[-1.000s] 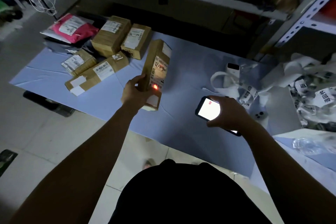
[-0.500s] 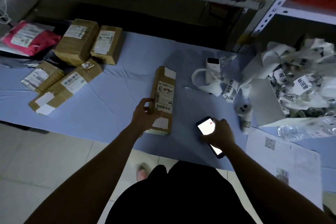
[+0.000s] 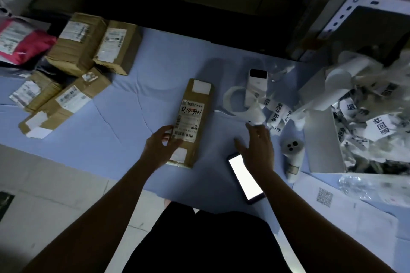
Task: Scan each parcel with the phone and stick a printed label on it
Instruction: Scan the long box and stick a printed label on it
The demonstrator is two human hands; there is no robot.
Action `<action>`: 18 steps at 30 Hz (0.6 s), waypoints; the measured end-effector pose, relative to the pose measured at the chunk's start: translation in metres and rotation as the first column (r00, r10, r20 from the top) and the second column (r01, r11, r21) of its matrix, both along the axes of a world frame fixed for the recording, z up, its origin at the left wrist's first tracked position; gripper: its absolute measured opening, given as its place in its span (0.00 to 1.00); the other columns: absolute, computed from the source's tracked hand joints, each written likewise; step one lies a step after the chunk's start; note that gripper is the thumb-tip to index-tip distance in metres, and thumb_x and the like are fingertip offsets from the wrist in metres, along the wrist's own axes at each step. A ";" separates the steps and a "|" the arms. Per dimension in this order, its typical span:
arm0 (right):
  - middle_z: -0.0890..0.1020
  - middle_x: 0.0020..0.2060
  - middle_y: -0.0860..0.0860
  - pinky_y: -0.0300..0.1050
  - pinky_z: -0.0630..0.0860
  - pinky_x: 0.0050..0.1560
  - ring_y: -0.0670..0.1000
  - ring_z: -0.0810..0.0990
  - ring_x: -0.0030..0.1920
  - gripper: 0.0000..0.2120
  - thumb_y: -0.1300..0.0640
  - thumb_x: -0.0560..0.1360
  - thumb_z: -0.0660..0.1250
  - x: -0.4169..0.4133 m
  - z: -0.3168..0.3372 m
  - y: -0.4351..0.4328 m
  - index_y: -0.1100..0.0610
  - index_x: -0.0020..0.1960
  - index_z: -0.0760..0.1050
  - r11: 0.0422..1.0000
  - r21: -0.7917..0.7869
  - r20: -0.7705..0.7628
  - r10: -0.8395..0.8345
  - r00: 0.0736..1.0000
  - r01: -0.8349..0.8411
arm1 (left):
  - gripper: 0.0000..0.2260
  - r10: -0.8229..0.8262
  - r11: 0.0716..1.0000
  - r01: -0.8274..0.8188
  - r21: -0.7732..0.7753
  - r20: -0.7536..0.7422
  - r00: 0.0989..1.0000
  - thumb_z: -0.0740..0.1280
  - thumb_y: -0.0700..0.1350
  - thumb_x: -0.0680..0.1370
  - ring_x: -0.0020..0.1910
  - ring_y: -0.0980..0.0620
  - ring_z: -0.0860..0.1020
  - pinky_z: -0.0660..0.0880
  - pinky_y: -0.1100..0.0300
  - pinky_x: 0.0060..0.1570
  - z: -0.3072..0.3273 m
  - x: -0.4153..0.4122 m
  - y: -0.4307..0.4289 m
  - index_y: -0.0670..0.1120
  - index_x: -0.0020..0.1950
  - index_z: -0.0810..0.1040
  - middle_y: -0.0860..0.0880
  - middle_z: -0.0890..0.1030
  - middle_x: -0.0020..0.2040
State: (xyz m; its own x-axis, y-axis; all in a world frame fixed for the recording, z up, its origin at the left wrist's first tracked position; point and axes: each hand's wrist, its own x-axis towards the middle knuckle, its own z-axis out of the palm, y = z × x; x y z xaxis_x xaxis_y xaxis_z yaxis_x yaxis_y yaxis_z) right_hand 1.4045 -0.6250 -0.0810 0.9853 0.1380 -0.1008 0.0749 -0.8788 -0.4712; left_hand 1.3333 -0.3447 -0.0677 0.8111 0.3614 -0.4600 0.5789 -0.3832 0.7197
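Observation:
A long brown parcel (image 3: 192, 104) with a white shipping label lies flat on the blue table (image 3: 124, 122). My left hand (image 3: 160, 148) rests on the parcel's near left edge, fingers curled on it. The phone (image 3: 245, 178), screen lit white, lies face up on the table near the front edge. My right hand (image 3: 258, 146) hovers just beyond the phone with fingers spread and nothing in it, fingertips close to a strip of printed labels (image 3: 277, 115). The white label printer (image 3: 256, 86) stands behind that strip.
Several brown parcels (image 3: 88, 49) and a pink mailer bag (image 3: 20, 44) lie at the table's left. A box heaped with label scraps (image 3: 363, 117) fills the right side. A small white device (image 3: 292, 155) and a sheet with a QR code (image 3: 325, 197) lie near it. Metal shelving rises behind.
The parcel went from being held upright under the scanning phone to lying flat on the table. My right hand set the phone down, let go of it and moved toward the label strip.

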 end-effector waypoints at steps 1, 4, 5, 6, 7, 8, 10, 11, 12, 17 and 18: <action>0.76 0.66 0.58 0.56 0.75 0.60 0.60 0.72 0.66 0.28 0.56 0.75 0.73 0.011 0.001 0.006 0.58 0.73 0.72 0.998 0.015 0.097 0.066 0.993 -0.068 | 0.25 0.005 1.000 -0.005 0.030 -0.005 1.000 0.75 0.52 0.75 0.60 0.51 0.79 0.77 0.50 0.61 0.002 -0.001 -0.002 0.51 0.71 0.74 0.51 0.82 0.60; 0.76 0.69 0.57 0.56 0.70 0.64 0.60 0.71 0.69 0.29 0.68 0.73 0.68 0.045 0.004 0.023 0.57 0.74 0.72 0.963 -0.184 0.184 0.233 0.955 -0.199 | 0.26 0.030 0.989 -0.032 0.146 0.016 0.999 0.73 0.53 0.76 0.62 0.50 0.77 0.75 0.54 0.61 0.010 -0.001 -0.009 0.50 0.73 0.71 0.47 0.80 0.63; 0.78 0.67 0.56 0.55 0.68 0.65 0.60 0.71 0.69 0.28 0.68 0.74 0.66 0.053 0.003 0.026 0.55 0.73 0.72 0.941 -0.274 0.149 0.244 0.958 -0.197 | 0.26 0.035 0.984 -0.041 0.176 0.036 0.999 0.73 0.51 0.77 0.62 0.49 0.77 0.74 0.55 0.60 0.013 -0.001 -0.011 0.49 0.73 0.71 0.46 0.79 0.64; 0.80 0.64 0.56 0.54 0.67 0.66 0.59 0.72 0.68 0.25 0.66 0.76 0.64 0.059 0.003 0.027 0.54 0.72 0.73 0.915 -0.359 0.095 0.232 0.968 -0.184 | 0.25 0.036 0.978 -0.047 0.202 0.061 0.997 0.72 0.50 0.77 0.63 0.49 0.77 0.74 0.55 0.59 0.017 0.001 -0.013 0.48 0.73 0.72 0.46 0.79 0.65; 0.82 0.61 0.55 0.53 0.66 0.66 0.58 0.74 0.67 0.21 0.65 0.77 0.63 0.064 0.005 0.026 0.53 0.69 0.76 0.887 -0.429 0.041 0.206 0.978 -0.169 | 0.24 0.030 0.973 -0.050 0.225 0.090 0.995 0.72 0.49 0.78 0.63 0.49 0.77 0.74 0.56 0.58 0.021 0.003 -0.016 0.48 0.72 0.72 0.46 0.79 0.65; 0.83 0.58 0.55 0.52 0.67 0.67 0.57 0.76 0.65 0.17 0.62 0.78 0.63 0.066 0.008 0.024 0.53 0.65 0.78 0.884 -0.442 0.009 0.174 0.985 -0.152 | 0.22 0.024 0.968 -0.053 0.244 0.122 0.992 0.72 0.47 0.78 0.63 0.50 0.77 0.74 0.58 0.57 0.025 0.005 -0.019 0.47 0.71 0.73 0.47 0.78 0.65; 0.84 0.52 0.55 0.51 0.71 0.62 0.57 0.80 0.58 0.09 0.57 0.80 0.65 0.063 0.016 0.021 0.55 0.57 0.81 0.959 -0.273 0.031 0.086 0.996 -0.074 | 0.18 0.028 0.965 -0.077 0.251 0.190 0.981 0.71 0.44 0.78 0.60 0.51 0.78 0.75 0.64 0.52 0.033 0.012 -0.026 0.47 0.68 0.76 0.48 0.79 0.62; 0.84 0.46 0.56 0.50 0.74 0.56 0.56 0.82 0.50 0.07 0.56 0.80 0.66 0.059 0.022 0.019 0.57 0.50 0.82 0.996 -0.083 0.020 0.025 1.000 -0.023 | 0.16 0.041 0.971 -0.090 0.222 0.218 0.975 0.71 0.43 0.78 0.57 0.53 0.79 0.75 0.68 0.48 0.037 0.016 -0.031 0.47 0.65 0.78 0.50 0.81 0.59; 0.83 0.38 0.55 0.48 0.75 0.46 0.53 0.81 0.41 0.08 0.57 0.79 0.67 0.053 0.029 0.017 0.57 0.43 0.80 0.990 0.136 -0.027 -0.029 0.999 0.032 | 0.13 0.054 0.981 -0.095 0.169 0.237 0.970 0.71 0.42 0.78 0.54 0.54 0.80 0.75 0.71 0.44 0.041 0.021 -0.037 0.48 0.63 0.80 0.51 0.82 0.56; 0.84 0.34 0.47 0.36 0.75 0.38 0.42 0.79 0.35 0.02 0.55 0.74 0.72 0.014 0.065 0.018 0.50 0.43 0.82 0.735 0.642 -0.237 -0.084 0.968 0.221 | 0.06 0.017 0.988 0.022 -0.152 0.250 0.968 0.69 0.47 0.79 0.42 0.69 0.80 0.72 0.77 0.37 0.060 0.039 -0.078 0.59 0.51 0.81 0.66 0.82 0.40; 0.86 0.39 0.46 0.40 0.79 0.45 0.44 0.83 0.41 0.04 0.57 0.75 0.73 0.006 0.069 0.019 0.49 0.48 0.84 0.705 0.668 -0.264 -0.074 0.962 0.238 | 0.06 0.033 0.972 0.030 -0.232 0.266 0.963 0.69 0.46 0.79 0.39 0.70 0.79 0.72 0.77 0.35 0.063 0.041 -0.085 0.59 0.52 0.81 0.66 0.82 0.39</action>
State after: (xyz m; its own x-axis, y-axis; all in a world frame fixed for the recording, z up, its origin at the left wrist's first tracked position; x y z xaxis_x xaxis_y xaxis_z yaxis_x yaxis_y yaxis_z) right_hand 1.4109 -0.6056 -0.0117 0.9666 0.0953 -0.2381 -0.2014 -0.2926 -0.9348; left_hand 1.3745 -0.4298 -0.0045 0.9150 0.2717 -0.2982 0.3540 -0.1862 0.9165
